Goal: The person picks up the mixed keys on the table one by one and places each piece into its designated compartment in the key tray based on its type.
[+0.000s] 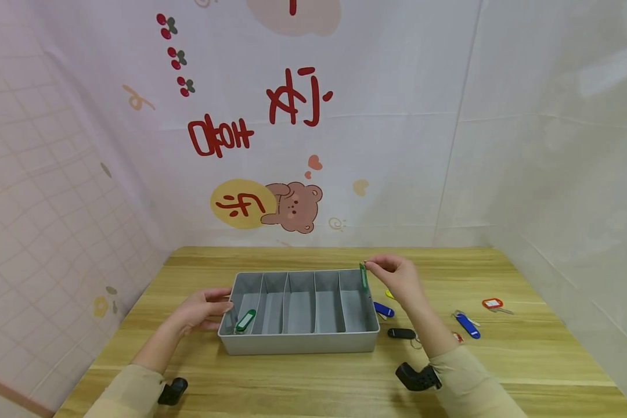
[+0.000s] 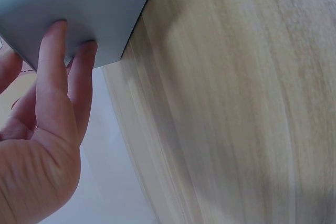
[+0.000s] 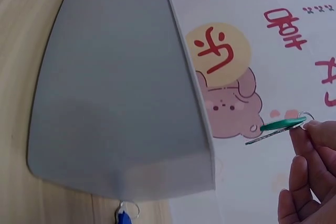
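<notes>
Blue tag (image 1: pixel 384 309) beside gray tray (image 1: pixel 300 344) (in grip of left hand (image 1: pixel 204 307)), green tag (image 1: pixel 364 277) in pinch of right hand (image 1: pixel 399 278)

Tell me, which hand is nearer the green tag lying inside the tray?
Left. The left hand holds the tray beside the green tag; the right hand pinches a second tag at the tray's opposite end.

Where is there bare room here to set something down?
Bare table lies in front of the gray tray, between the left wrist mount and right wrist mount; the tray's middle three compartments are bare. Crowded: right of the tray (black tag, blue tags, red tag). The leftmost compartment holds a green tag.
</notes>
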Demonstrator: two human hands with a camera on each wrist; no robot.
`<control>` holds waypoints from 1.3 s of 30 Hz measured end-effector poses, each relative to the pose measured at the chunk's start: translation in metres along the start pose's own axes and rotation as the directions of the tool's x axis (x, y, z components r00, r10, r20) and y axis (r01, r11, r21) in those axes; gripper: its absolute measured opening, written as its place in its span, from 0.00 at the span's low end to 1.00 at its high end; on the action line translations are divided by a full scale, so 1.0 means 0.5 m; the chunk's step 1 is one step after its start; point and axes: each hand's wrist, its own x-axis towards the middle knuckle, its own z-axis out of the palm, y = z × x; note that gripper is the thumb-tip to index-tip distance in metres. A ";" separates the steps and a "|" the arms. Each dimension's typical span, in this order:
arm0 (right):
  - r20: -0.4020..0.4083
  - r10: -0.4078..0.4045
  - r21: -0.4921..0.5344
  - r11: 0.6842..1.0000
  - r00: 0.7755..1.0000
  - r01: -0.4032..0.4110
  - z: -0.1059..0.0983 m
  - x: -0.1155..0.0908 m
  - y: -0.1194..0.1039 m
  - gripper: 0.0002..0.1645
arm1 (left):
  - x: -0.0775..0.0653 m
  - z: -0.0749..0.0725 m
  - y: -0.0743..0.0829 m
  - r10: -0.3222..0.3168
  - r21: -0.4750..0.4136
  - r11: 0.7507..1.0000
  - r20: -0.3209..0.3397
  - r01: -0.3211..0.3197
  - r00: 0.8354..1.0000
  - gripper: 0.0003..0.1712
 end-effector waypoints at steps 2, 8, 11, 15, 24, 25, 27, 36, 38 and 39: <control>0.007 -0.006 0.019 1.000 1.000 0.006 0.011 0.001 -0.005 0.14 | 0.000 0.000 0.001 0.000 -0.007 1.000 0.004 0.000 1.000 0.39; 0.023 -0.018 0.067 0.998 1.000 0.017 0.042 -0.002 -0.017 0.11 | -0.001 0.002 0.003 -0.004 -0.010 1.000 -0.006 0.004 1.000 0.39; 0.031 -0.013 0.091 0.996 0.999 0.010 0.060 -0.003 -0.019 0.10 | -0.003 0.004 0.004 -0.002 -0.005 1.000 -0.016 0.002 1.000 0.38; 0.034 -0.020 0.107 0.994 0.999 0.016 0.083 -0.006 -0.022 0.10 | -0.003 0.004 0.003 0.000 -0.006 1.000 -0.022 -0.001 1.000 0.38; 0.070 -0.054 0.146 0.988 0.996 0.043 0.131 -0.019 -0.040 0.09 | -0.002 0.004 0.006 0.004 -0.009 1.000 -0.009 -0.004 1.000 0.38; 0.079 -0.061 0.155 0.987 0.995 0.048 0.136 -0.020 -0.043 0.08 | -0.002 0.004 0.006 0.006 -0.007 1.000 -0.006 -0.006 1.000 0.38; 0.096 -0.066 0.154 0.987 0.993 0.051 0.147 -0.022 -0.048 0.08 | -0.003 0.005 0.007 0.004 -0.011 1.000 -0.006 -0.004 1.000 0.38; 0.147 -0.089 0.140 0.988 0.985 0.069 0.197 -0.022 -0.062 0.07 | -0.003 0.004 0.004 0.004 -0.005 1.000 -0.008 -0.004 1.000 0.39; 0.155 -0.099 0.144 0.987 0.983 0.076 0.207 -0.022 -0.064 0.07 | -0.003 0.004 0.003 0.001 -0.007 1.000 -0.013 -0.001 1.000 0.39; 0.160 -0.105 0.149 0.985 0.982 0.081 0.211 -0.022 -0.065 0.08 | -0.003 0.004 0.003 0.000 -0.007 1.000 -0.015 0.000 1.000 0.39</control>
